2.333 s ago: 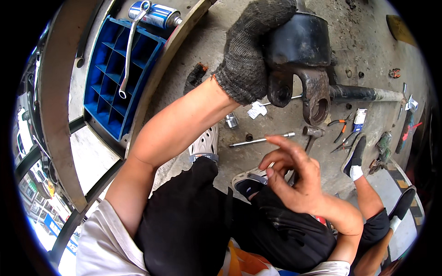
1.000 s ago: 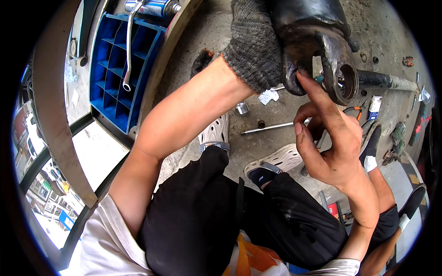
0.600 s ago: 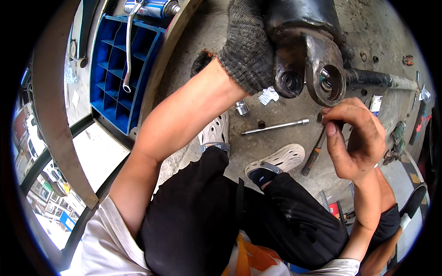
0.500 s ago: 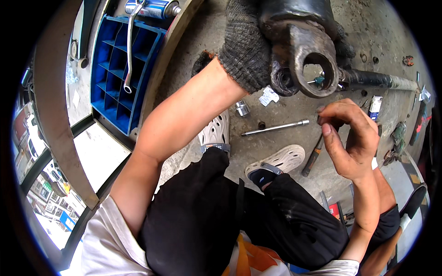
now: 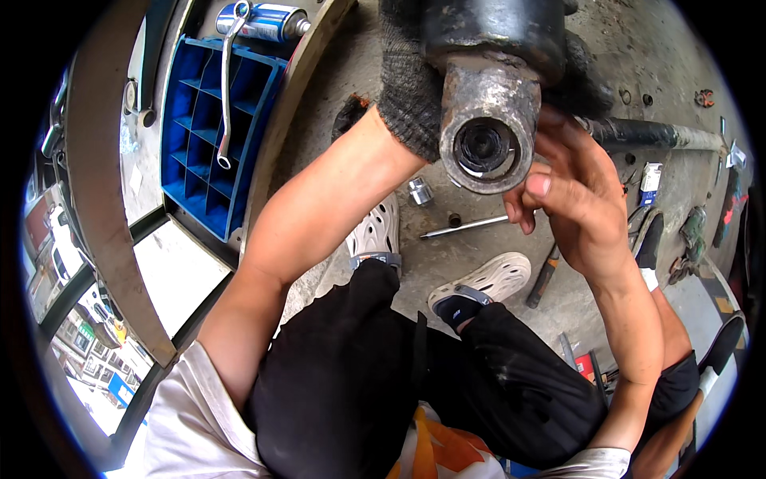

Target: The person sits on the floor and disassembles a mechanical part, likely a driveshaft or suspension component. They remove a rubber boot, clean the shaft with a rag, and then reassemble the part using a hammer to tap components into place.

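Holding metal part (image 5: pixel 492 89): left hand (image 5: pixel 407 80). 1 wrench (image 5: pixel 226 96) across divided tray (image 5: pixel 199 217).

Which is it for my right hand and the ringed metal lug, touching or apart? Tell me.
Cannot tell: in the head view the right hand reaches partly behind the ringed metal lug, whose edge hides any contact.

The concrete floor (image 5: pixel 431 263) is marked by dark stains. At the left, a curved brown beam (image 5: pixel 97 160) is seen beside a dark frame (image 5: pixel 68 299), beyond which white vehicles (image 5: pixel 64 249) are lit by bright daylight.
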Demonstrator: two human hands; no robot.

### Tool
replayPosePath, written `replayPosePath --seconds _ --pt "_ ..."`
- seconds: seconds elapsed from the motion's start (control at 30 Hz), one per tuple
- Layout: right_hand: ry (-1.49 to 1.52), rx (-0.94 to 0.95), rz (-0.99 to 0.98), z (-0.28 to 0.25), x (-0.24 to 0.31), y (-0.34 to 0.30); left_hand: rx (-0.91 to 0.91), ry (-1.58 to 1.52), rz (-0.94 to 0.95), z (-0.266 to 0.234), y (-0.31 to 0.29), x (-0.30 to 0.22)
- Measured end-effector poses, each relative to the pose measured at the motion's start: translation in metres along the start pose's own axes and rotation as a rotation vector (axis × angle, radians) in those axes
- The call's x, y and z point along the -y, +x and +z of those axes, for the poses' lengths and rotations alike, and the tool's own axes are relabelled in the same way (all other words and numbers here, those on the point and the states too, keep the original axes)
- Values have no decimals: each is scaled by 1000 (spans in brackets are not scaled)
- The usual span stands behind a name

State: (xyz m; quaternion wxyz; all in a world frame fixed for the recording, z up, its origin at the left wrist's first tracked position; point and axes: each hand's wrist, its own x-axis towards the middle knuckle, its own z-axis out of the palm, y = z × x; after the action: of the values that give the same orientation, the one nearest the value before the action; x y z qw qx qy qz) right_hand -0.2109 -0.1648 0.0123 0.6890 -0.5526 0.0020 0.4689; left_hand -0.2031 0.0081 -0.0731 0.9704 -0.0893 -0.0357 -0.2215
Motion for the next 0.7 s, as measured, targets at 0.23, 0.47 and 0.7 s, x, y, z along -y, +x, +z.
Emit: replayPosePath --seconds 0.23,0.47,0.7 --pt "-30 -138 21 3 -3 11 -5 94 100 -10 -5 4" --pt "247 -48 47 -12 -27 18 -74 2 144 -24 -15 -37" --pt "300 253 135 7 -58 8 -252 130 224 -27 -30 -50"
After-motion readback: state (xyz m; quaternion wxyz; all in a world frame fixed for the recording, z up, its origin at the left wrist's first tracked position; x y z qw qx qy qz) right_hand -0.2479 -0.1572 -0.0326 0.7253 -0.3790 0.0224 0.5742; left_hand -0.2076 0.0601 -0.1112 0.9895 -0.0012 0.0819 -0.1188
